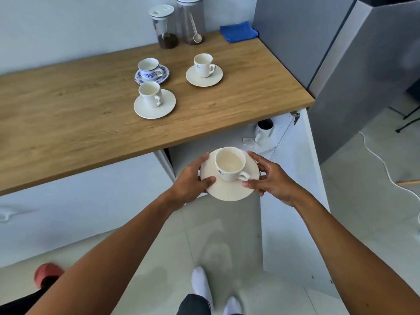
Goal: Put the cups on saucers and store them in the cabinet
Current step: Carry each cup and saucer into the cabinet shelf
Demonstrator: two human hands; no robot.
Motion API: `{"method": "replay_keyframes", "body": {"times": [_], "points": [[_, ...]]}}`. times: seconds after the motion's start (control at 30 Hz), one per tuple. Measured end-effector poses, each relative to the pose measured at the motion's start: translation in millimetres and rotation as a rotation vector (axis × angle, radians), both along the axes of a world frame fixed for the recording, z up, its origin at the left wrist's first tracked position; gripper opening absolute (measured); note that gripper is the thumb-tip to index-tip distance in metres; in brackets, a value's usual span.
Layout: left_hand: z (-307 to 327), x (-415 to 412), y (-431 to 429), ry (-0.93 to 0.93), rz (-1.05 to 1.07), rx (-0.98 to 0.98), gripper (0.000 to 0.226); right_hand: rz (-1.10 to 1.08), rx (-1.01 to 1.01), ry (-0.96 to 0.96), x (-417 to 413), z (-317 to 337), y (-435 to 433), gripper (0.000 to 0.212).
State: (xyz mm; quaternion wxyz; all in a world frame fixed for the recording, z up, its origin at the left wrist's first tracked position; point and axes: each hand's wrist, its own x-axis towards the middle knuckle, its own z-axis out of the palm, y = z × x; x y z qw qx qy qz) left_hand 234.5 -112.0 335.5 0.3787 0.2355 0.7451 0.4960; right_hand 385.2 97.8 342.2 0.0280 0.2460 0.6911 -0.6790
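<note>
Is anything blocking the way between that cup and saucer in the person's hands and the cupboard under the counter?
Nothing visible does. Both hands, left and right, hold the saucer with its cup in front of the open cabinet. A white mug stands inside, off to the right.

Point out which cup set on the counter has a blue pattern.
The blue-patterned cup and saucer, at the back left of the three on the counter. The back-right set and the front set are plain cream.

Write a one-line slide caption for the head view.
Both hands, left hand and right hand, carry a white cup on its saucer before the open cabinet; three sets wait on the counter.
</note>
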Motion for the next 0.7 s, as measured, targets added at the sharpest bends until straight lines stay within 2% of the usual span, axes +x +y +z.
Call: {"method": "replay_keyframes", "body": {"times": [0.27, 0.4, 0.53, 0.7], "points": [[-48, -34, 16, 0.032, -0.035, -0.022, 0.072, -0.069, 0.020, -0.013, -24, -44, 4, 0.093], [-105, -64, 41, 0.046, -0.050, -0.015, 0.069, -0.106, 0.032, -0.008, -48, -99, 20, 0.090], [-126, -81, 59, 0.053, -0.037, 0.029, 0.068, -0.127, 0.046, 0.011, -65, -120, 37, 0.091], [-194, -119, 98, 0.054, -0.007, 0.058, 0.070, -0.124, 0.063, 0.047, -106, -189, 75, 0.090]]}}
